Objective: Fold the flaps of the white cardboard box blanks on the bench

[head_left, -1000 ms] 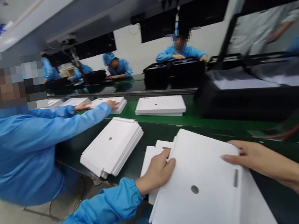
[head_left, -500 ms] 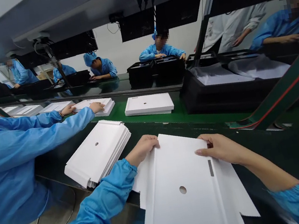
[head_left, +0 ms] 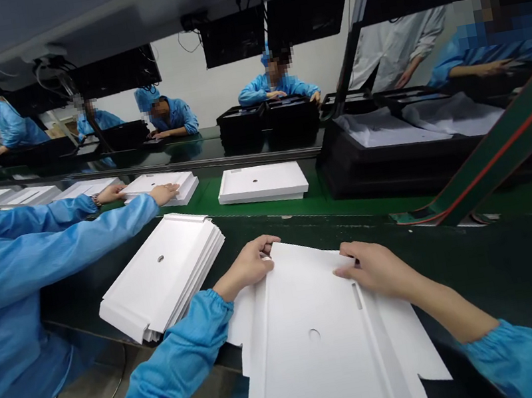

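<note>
The head view shows the person's left hand [head_left: 245, 267] and right hand [head_left: 380, 267] at the far edge of a white, creased cardboard blank with a round cut and a narrow slot [head_left: 319, 379]. The left fingers are drawn together on its far left corner; the right fingers pinch the far edge near the right corner, thumb over the face. The blank lies in front of the person at the near side of a dark green worktop [head_left: 511, 281], its near end running out of view, with more white card [head_left: 412, 337] showing from under it on both sides. Left of it on the worktop lies a slanted stack of flat white cardboard blanks [head_left: 159, 270]. Beyond, on a brighter green strip [head_left: 212, 211], sits a shallow white rectangular box [head_left: 262, 183], and further left a co-worker's hand [head_left: 164, 193] rests on a similar white box [head_left: 183, 188]. To the right stands a black case [head_left: 373, 172] with crumpled whitish sheeting [head_left: 380, 127] at its top.
</note>
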`<action>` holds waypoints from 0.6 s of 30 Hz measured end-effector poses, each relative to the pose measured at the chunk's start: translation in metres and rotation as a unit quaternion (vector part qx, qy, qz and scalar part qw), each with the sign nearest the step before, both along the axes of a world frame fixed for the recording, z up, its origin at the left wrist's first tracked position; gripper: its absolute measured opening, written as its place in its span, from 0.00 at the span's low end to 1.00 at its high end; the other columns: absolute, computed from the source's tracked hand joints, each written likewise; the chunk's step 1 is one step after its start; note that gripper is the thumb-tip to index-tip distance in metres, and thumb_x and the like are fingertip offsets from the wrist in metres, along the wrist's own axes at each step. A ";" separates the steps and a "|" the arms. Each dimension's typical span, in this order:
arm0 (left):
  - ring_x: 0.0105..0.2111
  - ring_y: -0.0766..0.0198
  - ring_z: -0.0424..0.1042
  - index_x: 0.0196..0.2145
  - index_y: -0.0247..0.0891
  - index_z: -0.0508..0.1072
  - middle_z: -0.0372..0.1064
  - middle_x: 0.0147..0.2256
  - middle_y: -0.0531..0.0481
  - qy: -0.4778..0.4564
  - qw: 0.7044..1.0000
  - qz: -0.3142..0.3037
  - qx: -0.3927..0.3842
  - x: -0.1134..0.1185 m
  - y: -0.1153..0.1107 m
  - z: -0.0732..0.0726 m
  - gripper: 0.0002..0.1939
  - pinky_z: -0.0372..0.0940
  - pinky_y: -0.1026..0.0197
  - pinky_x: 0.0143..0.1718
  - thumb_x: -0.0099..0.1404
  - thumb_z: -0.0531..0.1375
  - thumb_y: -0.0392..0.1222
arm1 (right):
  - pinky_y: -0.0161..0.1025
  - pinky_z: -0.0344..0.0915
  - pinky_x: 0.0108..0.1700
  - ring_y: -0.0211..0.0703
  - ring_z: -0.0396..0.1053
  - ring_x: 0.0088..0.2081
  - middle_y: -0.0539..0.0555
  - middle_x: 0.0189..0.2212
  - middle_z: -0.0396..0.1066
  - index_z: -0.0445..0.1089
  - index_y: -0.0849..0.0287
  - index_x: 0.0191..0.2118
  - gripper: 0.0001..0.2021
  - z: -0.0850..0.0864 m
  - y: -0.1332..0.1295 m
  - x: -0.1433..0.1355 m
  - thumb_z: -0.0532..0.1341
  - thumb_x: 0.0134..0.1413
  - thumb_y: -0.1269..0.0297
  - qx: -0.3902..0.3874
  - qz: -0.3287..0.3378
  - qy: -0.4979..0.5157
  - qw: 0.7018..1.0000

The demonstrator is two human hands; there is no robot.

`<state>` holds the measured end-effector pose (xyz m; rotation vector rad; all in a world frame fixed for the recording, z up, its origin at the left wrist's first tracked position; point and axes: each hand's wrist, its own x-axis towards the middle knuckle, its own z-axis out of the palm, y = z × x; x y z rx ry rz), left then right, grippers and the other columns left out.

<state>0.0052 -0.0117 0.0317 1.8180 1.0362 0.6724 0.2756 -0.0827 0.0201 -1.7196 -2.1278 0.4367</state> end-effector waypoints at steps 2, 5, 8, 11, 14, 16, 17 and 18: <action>0.38 0.61 0.68 0.51 0.37 0.73 0.70 0.35 0.51 0.106 0.989 -0.016 0.102 -0.002 -0.002 0.000 0.30 0.64 0.60 0.42 0.49 0.55 0.25 | 0.38 0.59 0.30 0.45 0.66 0.29 0.52 0.26 0.67 0.60 0.55 0.27 0.09 -0.006 -0.005 -0.005 0.56 0.57 0.61 0.054 0.020 -0.045 0.997; 0.42 0.56 0.67 0.41 0.38 0.77 0.72 0.35 0.47 0.237 0.938 -0.063 0.246 -0.002 -0.012 -0.001 0.19 0.63 0.54 0.46 0.57 0.54 0.25 | 0.41 0.62 0.34 0.47 0.68 0.31 0.56 0.27 0.69 0.64 0.57 0.28 0.12 -0.013 -0.015 -0.009 0.51 0.64 0.65 0.130 0.064 -0.127 0.981; 0.44 0.53 0.69 0.39 0.36 0.77 0.74 0.39 0.42 0.326 0.880 -0.100 0.331 0.001 -0.031 -0.006 0.16 0.63 0.50 0.46 0.62 0.52 0.25 | 0.46 0.66 0.42 0.50 0.73 0.40 0.60 0.37 0.76 0.73 0.60 0.41 0.16 -0.021 -0.029 -0.014 0.47 0.67 0.70 0.192 0.119 -0.171 0.959; 0.53 0.50 0.68 0.50 0.30 0.73 0.71 0.52 0.34 0.364 0.836 -0.148 0.384 0.000 -0.054 -0.019 0.19 0.63 0.48 0.52 0.66 0.50 0.29 | 0.52 0.66 0.53 0.55 0.66 0.57 0.62 0.53 0.72 0.69 0.61 0.57 0.19 -0.033 -0.046 -0.019 0.48 0.70 0.61 0.215 0.155 -0.172 0.949; 0.64 0.47 0.57 0.62 0.21 0.61 0.58 0.62 0.28 0.360 0.821 -0.159 0.414 -0.004 -0.075 -0.030 0.26 0.53 0.47 0.63 0.72 0.48 0.41 | 0.59 0.60 0.60 0.59 0.55 0.65 0.62 0.60 0.65 0.64 0.61 0.63 0.29 -0.039 -0.058 -0.025 0.48 0.69 0.46 0.201 0.150 -0.181 0.951; 0.67 0.43 0.51 0.64 0.17 0.56 0.53 0.64 0.25 0.348 0.828 -0.157 0.412 -0.005 -0.084 -0.033 0.35 0.47 0.46 0.67 0.72 0.48 0.52 | 0.61 0.57 0.63 0.60 0.49 0.68 0.62 0.62 0.62 0.61 0.62 0.65 0.33 -0.039 -0.060 -0.031 0.49 0.67 0.41 0.187 0.147 -0.179 0.955; 0.67 0.42 0.49 0.64 0.15 0.55 0.51 0.64 0.23 0.343 0.833 -0.155 0.407 -0.005 -0.086 -0.033 0.39 0.45 0.45 0.68 0.72 0.48 0.56 | 0.61 0.56 0.63 0.60 0.47 0.68 0.62 0.63 0.61 0.60 0.63 0.66 0.35 -0.037 -0.058 -0.036 0.49 0.66 0.40 0.181 0.149 -0.176 0.956; 0.67 0.41 0.48 0.64 0.13 0.54 0.51 0.64 0.22 0.340 0.836 -0.154 0.402 -0.003 -0.088 -0.032 0.41 0.44 0.45 0.68 0.72 0.48 0.58 | 0.61 0.56 0.64 0.60 0.45 0.69 0.62 0.63 0.60 0.59 0.64 0.66 0.36 -0.036 -0.054 -0.041 0.49 0.66 0.40 0.177 0.153 -0.172 0.957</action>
